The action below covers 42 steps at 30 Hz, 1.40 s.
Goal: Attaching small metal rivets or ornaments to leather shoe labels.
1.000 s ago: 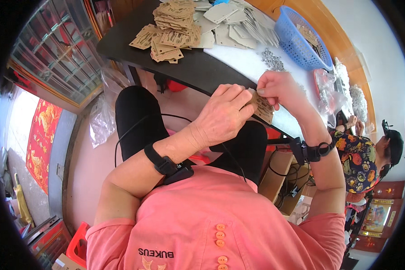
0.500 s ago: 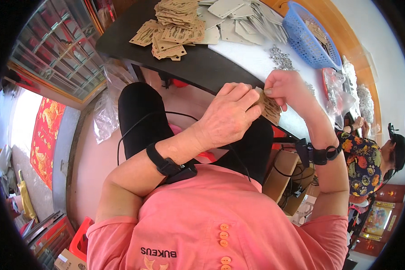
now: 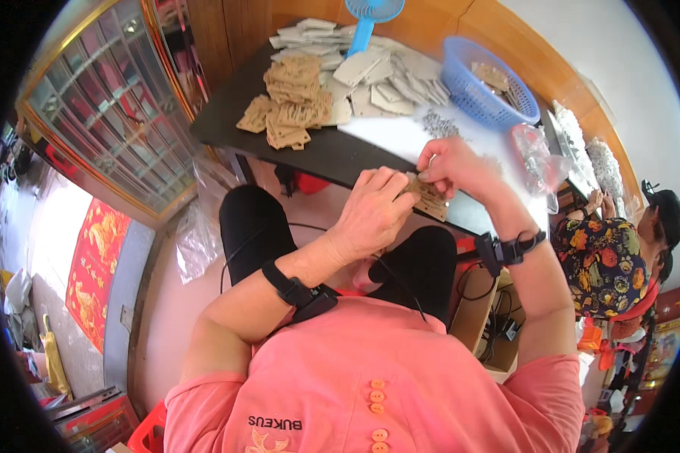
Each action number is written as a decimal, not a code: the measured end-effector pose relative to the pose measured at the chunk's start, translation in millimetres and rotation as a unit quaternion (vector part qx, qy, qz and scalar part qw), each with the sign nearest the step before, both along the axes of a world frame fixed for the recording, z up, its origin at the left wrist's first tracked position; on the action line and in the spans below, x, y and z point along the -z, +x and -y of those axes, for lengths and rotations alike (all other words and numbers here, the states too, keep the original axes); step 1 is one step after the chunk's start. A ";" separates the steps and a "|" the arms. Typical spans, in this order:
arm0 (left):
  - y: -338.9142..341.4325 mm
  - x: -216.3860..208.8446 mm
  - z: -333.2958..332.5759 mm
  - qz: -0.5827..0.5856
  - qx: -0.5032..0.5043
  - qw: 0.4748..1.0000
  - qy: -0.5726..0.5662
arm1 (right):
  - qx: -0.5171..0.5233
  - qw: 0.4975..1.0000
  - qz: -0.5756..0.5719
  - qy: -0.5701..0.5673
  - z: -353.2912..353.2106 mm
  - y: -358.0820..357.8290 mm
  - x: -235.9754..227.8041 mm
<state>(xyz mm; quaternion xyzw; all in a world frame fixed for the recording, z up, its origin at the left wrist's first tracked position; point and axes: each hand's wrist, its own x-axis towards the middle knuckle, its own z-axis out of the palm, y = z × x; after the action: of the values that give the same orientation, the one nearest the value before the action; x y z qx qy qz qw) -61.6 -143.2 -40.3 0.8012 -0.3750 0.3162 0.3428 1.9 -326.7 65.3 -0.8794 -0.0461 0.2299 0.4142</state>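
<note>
Close to the table's near edge, my left hand is closed on a brown printed cardboard tag, gripping its left end. My right hand is at the tag's upper edge, thumb and forefinger pinched together. Whatever sits between those fingertips is too small to make out. Beyond my right hand, many small shiny metal pieces lie scattered on a white sheet. A stack of brown cardboard tags stands at the far left of the table, beside a heap of white tags.
A blue plastic basket with brown tags inside stands at the back right. Behind the heap is a blue fan. Clear plastic bags lie farther right, near a person in a flowered top. A black cable crosses my lap.
The view has shifted, bringing the fan and more of the table's back into sight. Both hands stay at the tag, and my right fingertips are still pinched by its upper edge.
</note>
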 end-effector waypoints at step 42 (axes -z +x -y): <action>-128.4 -253.1 -145.1 -0.115 -0.127 0.981 0.093 | -0.304 0.842 0.433 -0.105 -19.7 -43.6 1.3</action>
<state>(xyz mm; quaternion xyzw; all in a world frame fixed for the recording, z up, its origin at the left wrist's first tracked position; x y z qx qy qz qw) -190.1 1.9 212.8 0.9016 -0.2562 0.2269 0.2644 -41.7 -306.9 64.1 -0.8698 -0.4610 -0.0566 0.1665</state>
